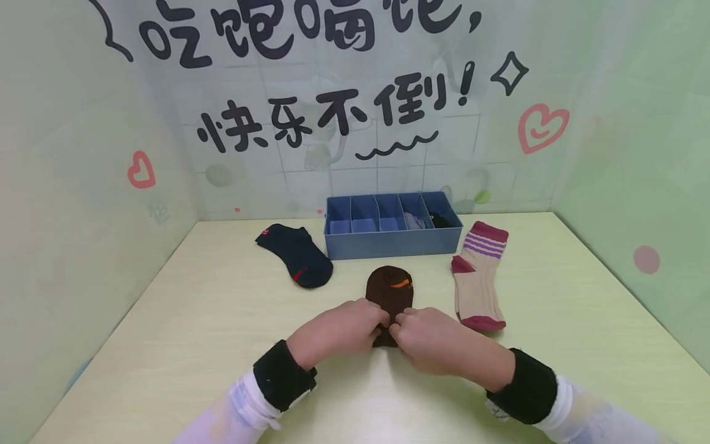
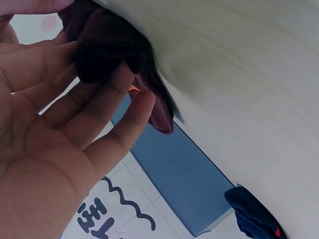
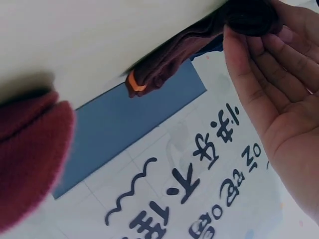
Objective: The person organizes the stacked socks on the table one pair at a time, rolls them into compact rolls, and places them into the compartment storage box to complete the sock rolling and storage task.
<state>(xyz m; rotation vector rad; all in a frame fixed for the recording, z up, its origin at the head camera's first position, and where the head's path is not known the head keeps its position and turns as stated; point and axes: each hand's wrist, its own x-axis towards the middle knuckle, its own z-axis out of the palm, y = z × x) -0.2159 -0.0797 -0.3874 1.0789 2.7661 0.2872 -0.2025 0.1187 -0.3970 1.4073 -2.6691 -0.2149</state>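
A brown sock [image 1: 390,285] with an orange mark lies on the table in front of me, its far end flat and rounded. My left hand [image 1: 345,327] pinches the sock's near part from the left, and my right hand [image 1: 435,340] grips it from the right, the two hands almost meeting. In the left wrist view, the near part of the brown sock [image 2: 114,42] is bunched into a thick fold between the fingers. A dark rolled end shows under the right thumb and fingers in the right wrist view, while the orange-marked end [image 3: 137,82] extends toward the box.
Behind stands a blue divided box [image 1: 391,245]; its two right compartments hold a lavender bundle [image 1: 413,221] and a dark bundle [image 1: 440,220]. Navy socks [image 1: 296,256] lie at the left, beige socks with maroon ends [image 1: 479,280] at the right. A printed curtain backs the table.
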